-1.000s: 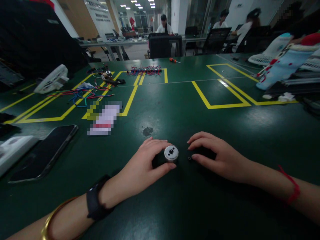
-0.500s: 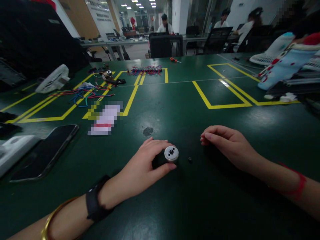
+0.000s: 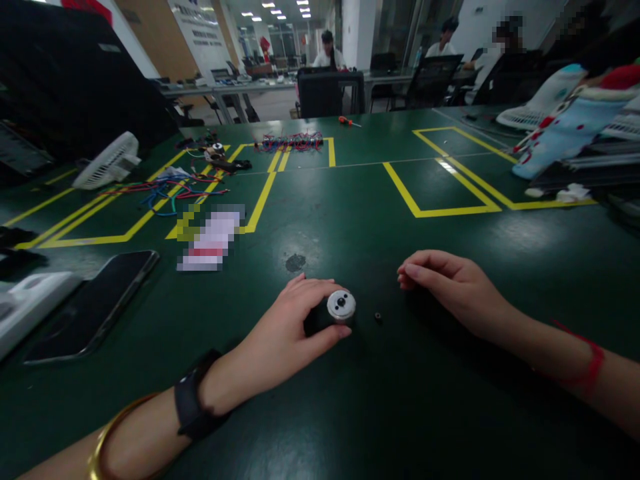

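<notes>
My left hand (image 3: 293, 327) is curved around a small round motor (image 3: 341, 305), thumb on its near side and fingers on its far side. The motor stands upright on the green table, its silver end face up, with a dark centre and two small dark holes. Just right of it lies a tiny dark ring-shaped part (image 3: 378, 317), touched by neither hand. My right hand (image 3: 450, 283) rests on its side further right, fingers curled and thumb pressed against them. Whatever may be between those fingertips is hidden.
To the left lie a phone (image 3: 95, 307), a white power strip (image 3: 35, 307) and a blurred paper (image 3: 213, 240). Further back are loose wires (image 3: 170, 190), a wire bundle (image 3: 290, 141), a screwdriver (image 3: 349, 122) and a white fan (image 3: 107, 160). A light-blue plush item (image 3: 560, 137) stands right.
The view has shifted very slightly. Both hands, the motor and the tiny part keep their places relative to each other.
</notes>
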Action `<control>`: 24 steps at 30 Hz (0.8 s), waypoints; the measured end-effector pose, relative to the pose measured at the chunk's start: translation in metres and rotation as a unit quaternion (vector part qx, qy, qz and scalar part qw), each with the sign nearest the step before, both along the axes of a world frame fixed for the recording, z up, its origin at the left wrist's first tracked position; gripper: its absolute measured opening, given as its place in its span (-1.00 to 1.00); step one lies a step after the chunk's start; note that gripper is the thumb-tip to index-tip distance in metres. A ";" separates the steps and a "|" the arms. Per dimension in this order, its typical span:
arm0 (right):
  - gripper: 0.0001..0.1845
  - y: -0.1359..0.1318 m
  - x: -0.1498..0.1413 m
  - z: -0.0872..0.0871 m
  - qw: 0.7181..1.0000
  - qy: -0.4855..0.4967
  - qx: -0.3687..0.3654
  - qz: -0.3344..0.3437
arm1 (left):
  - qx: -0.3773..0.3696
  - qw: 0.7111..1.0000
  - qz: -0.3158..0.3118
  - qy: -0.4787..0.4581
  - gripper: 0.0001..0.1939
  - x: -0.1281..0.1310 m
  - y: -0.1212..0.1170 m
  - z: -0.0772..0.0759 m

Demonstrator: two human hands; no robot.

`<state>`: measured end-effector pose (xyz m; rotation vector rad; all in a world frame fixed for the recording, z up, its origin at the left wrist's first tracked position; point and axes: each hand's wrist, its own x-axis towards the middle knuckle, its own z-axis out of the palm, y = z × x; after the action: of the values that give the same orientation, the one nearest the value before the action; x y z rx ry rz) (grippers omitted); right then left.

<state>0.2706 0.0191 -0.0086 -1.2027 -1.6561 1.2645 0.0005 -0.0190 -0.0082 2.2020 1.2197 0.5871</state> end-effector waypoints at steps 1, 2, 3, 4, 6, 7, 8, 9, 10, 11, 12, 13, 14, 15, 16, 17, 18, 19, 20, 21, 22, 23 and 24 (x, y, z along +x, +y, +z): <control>-0.85 -0.002 -0.002 0.002 0.998 -0.049 0.032 0.029 | 0.003 1.000 -0.001 -0.001 -0.59 0.000 0.000 0.000; -0.85 -0.004 -0.004 0.004 0.991 -0.098 0.068 0.063 | 0.007 1.000 -0.002 -0.003 -0.60 0.001 0.000 0.001; -0.84 -0.006 -0.007 0.006 0.979 -0.141 0.107 0.100 | 0.010 1.000 -0.003 -0.005 -0.62 0.001 0.000 0.001; -0.82 -0.008 -0.009 0.007 0.964 -0.177 0.144 0.132 | 0.011 1.000 -0.004 -0.007 -0.62 0.001 0.001 0.001; -0.81 -0.009 -0.015 0.009 0.935 -0.230 0.203 0.176 | 0.011 1.000 -0.002 -0.012 -0.63 0.002 0.001 0.002; -0.84 -0.009 -0.017 0.010 0.923 -0.252 0.220 0.188 | 0.010 1.000 -0.001 -0.014 -0.64 0.002 0.001 0.002; -0.87 -0.008 -0.020 0.011 0.914 -0.271 0.230 0.195 | 0.009 1.000 -0.001 -0.016 -0.65 0.002 0.001 0.002; -0.89 -0.006 -0.022 0.014 0.908 -0.284 0.236 0.197 | 0.009 1.000 -0.001 -0.018 -0.65 0.002 0.000 0.002; -0.89 -0.005 -0.024 0.017 0.907 -0.290 0.238 0.193 | 0.009 1.000 -0.002 -0.020 -0.66 0.002 0.000 0.003; -0.89 -0.003 -0.026 0.021 0.909 -0.287 0.241 0.184 | 0.009 1.000 -0.003 -0.022 -0.67 0.003 0.000 0.003; -0.89 -0.002 -0.029 0.026 0.913 -0.274 0.247 0.172 | 0.008 1.000 -0.005 -0.024 -0.67 0.003 0.001 0.003; -0.89 -0.001 -0.032 0.031 0.919 -0.254 0.255 0.160 | 0.007 1.000 -0.006 -0.025 -0.68 0.003 0.001 0.004; -0.89 -0.001 -0.036 0.035 0.924 -0.231 0.264 0.151 | 0.005 1.000 -0.009 -0.025 -0.68 0.004 0.001 0.004; -0.90 -0.001 -0.040 0.039 0.928 -0.208 0.272 0.146 | 0.003 1.000 -0.011 -0.026 -0.69 0.004 0.001 0.005; -0.90 -0.002 -0.044 0.043 0.930 -0.190 0.278 0.147 | 0.001 1.000 -0.013 -0.027 -0.69 0.004 0.001 0.005; -0.90 -0.003 -0.048 0.045 0.931 -0.178 0.282 0.152 | 0.000 1.000 -0.013 -0.028 -0.69 0.004 0.001 0.005; -0.90 -0.003 -0.053 0.046 0.930 -0.171 0.283 0.159 | 0.001 0.999 -0.013 -0.029 -0.69 0.005 0.001 0.005; -0.90 -0.004 -0.056 0.046 0.929 -0.169 0.284 0.166 | 0.003 0.999 -0.013 -0.030 -0.69 0.005 0.000 0.005; -0.90 -0.005 -0.059 0.046 0.928 -0.168 0.284 0.172 | 0.006 0.999 -0.012 -0.031 -0.68 0.005 0.000 0.005; -0.90 -0.005 -0.061 0.045 0.928 -0.169 0.283 0.176 | 0.008 0.999 -0.012 -0.032 -0.68 0.005 0.000 0.005; -0.89 -0.006 -0.062 0.044 0.927 -0.170 0.283 0.179 | 0.010 0.999 -0.012 -0.033 -0.69 0.005 0.000 0.004; -0.89 -0.006 -0.063 0.043 0.926 -0.170 0.282 0.183 | 0.012 0.999 -0.013 -0.034 -0.69 0.004 0.000 0.004; -0.88 -0.007 -0.063 0.042 0.926 -0.170 0.281 0.188 | 0.012 0.999 -0.014 -0.035 -0.69 0.005 0.000 0.004</control>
<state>0.2079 0.0123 0.0333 -0.7928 -2.3837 0.7093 0.0050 -0.0191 -0.0039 2.1960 1.1503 0.6652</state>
